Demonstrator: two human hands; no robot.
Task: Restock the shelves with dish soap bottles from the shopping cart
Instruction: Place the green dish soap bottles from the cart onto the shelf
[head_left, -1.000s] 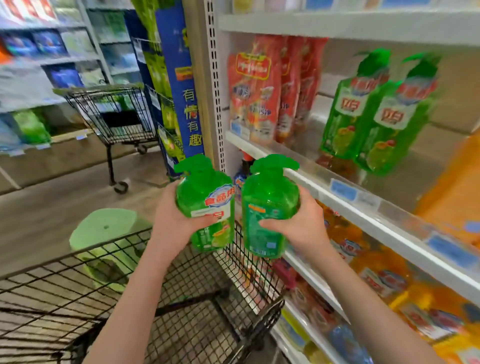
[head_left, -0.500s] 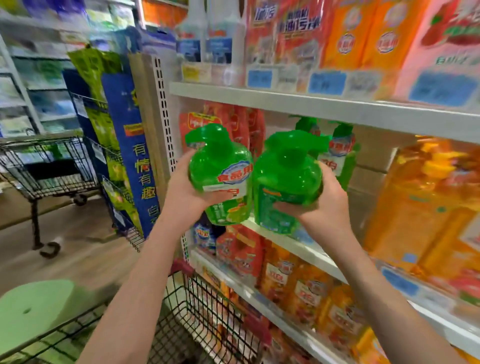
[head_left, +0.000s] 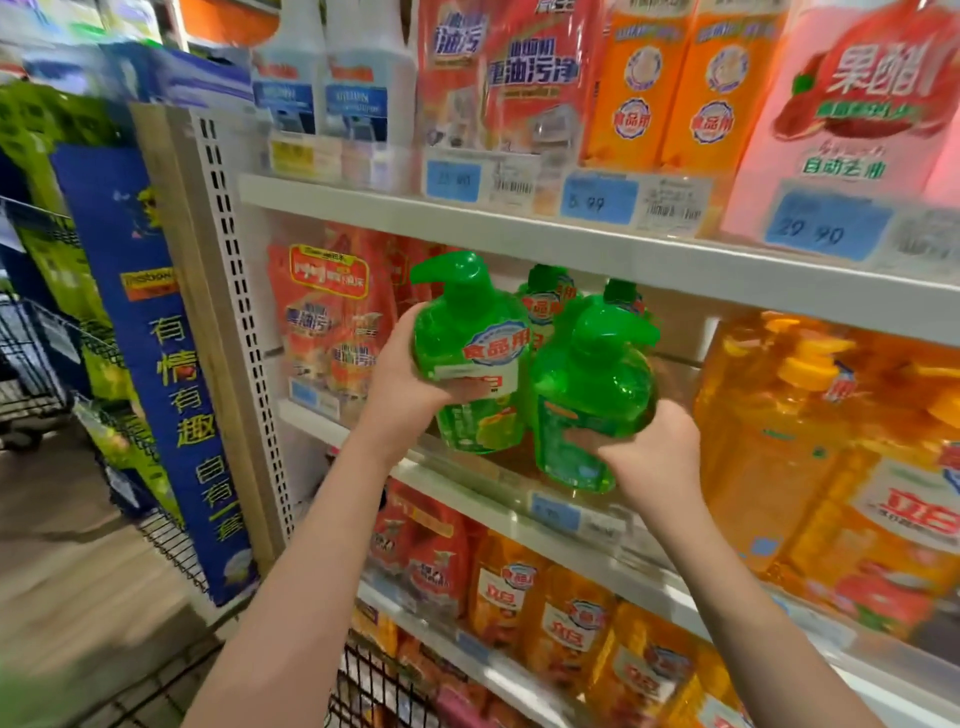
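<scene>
My left hand (head_left: 402, 387) grips a green pump bottle of dish soap (head_left: 470, 358) by its side, label facing me. My right hand (head_left: 654, 447) grips a second green pump bottle (head_left: 592, 400) from below and behind. Both bottles are held upright, side by side, at the front edge of the middle shelf (head_left: 467, 470). Behind them on that shelf stand two more green bottles (head_left: 550, 301), partly hidden. Only the black wire rim of the shopping cart (head_left: 374, 680) shows at the bottom.
Red refill pouches (head_left: 332, 317) stand left of the gap and large orange bottles (head_left: 831, 441) to its right. The shelf above (head_left: 571, 244) hangs low over the bottles. Orange and red products fill the lower shelves. A blue display rack (head_left: 156, 338) flanks the shelf's left end.
Both hands have lifted the two green bottles from above the cart up to the middle shelf. The view has swung up and right toward the shelves.
</scene>
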